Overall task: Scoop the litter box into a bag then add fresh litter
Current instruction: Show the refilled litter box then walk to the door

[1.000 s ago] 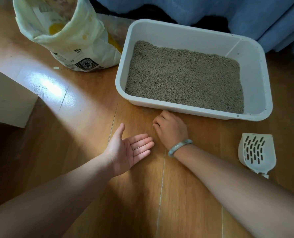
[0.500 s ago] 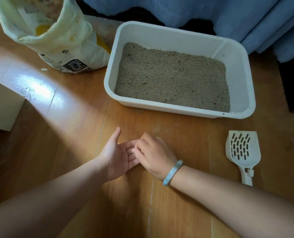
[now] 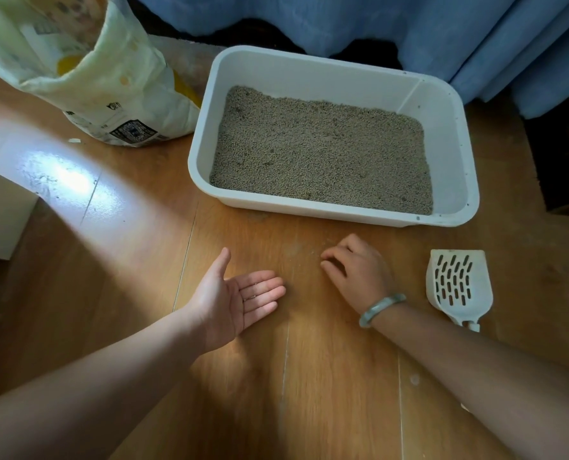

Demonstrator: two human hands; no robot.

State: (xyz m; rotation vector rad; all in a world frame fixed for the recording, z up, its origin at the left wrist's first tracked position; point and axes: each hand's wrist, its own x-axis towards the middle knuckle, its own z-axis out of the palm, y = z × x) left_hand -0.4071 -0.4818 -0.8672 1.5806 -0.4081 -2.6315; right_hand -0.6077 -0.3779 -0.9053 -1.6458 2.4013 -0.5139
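Left hand (image 3: pixel 240 302) palm-up, flat, carrying few grains (image 3: pixel 250 297), likely as tray. Right hand (image 3: pixel 359 277) curled, fingertips (image 3: pixel 325 264) on wooden floor (image 3: pixel 137 267); whether pinching grain, cannot tell. White rectangular plastic litter box (image 3: pixel 200 161) just ahead; white slotted plastic scoop (image 3: pixel 457 283) lies untouched.

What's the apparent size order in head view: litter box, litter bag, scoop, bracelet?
1. litter box
2. litter bag, cropped by the frame edge, so its rank against the box is unsure
3. scoop
4. bracelet
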